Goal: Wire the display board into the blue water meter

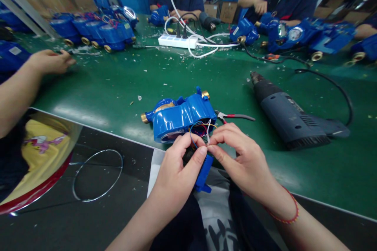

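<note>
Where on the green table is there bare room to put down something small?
The widest patch lies between the nearest blue unit and the white power strip, with small scraps on it. Another lies between the heat gun and the table's near edge. The far side is crowded with white cables and more blue units.

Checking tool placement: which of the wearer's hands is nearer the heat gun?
Right. The right hand is at the thin wires, left of the heat gun and nearer the wearer. The left hand, also at the wires, is farther left of the gun.
</note>
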